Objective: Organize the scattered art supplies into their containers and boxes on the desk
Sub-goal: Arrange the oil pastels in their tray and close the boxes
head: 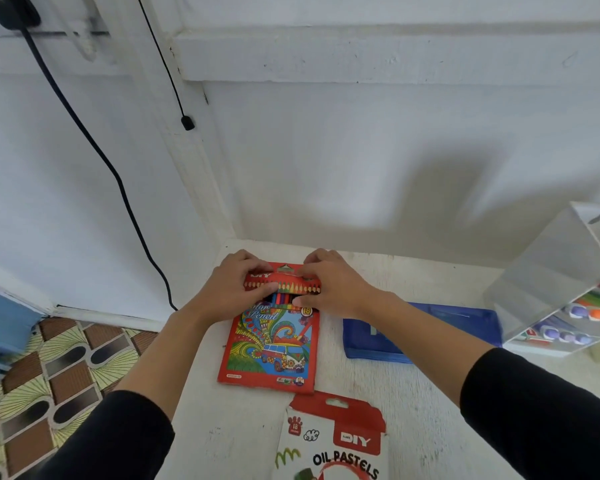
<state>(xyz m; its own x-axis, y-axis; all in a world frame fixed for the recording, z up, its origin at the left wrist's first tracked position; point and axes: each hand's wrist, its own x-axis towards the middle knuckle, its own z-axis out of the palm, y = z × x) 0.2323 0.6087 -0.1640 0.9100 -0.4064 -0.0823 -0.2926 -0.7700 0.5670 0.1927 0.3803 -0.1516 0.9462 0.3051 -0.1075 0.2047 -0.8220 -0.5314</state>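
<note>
A red colour pencil box (272, 344) lies flat on the white desk (423, 403) near the wall, its top flap (282, 284) pinched by the left hand (238, 289) and right hand (329, 285). An oil pastels box (333, 441) lies just below; a blue pouch (426, 329) sits beside a clear organizer (551, 282).

I logged the wall (361, 168) closing off the desk (413, 393) just behind the colour pencil box (274, 344), where the left hand (236, 285) and right hand (333, 285) crowded together gripping its top flap. Bare surface lay open between that box and the blue pouch (465, 323), and along the near right. The clear organizer (551, 271) blocked the right edge. The oil pastels box (333, 441) narrowed the near approach.
</note>
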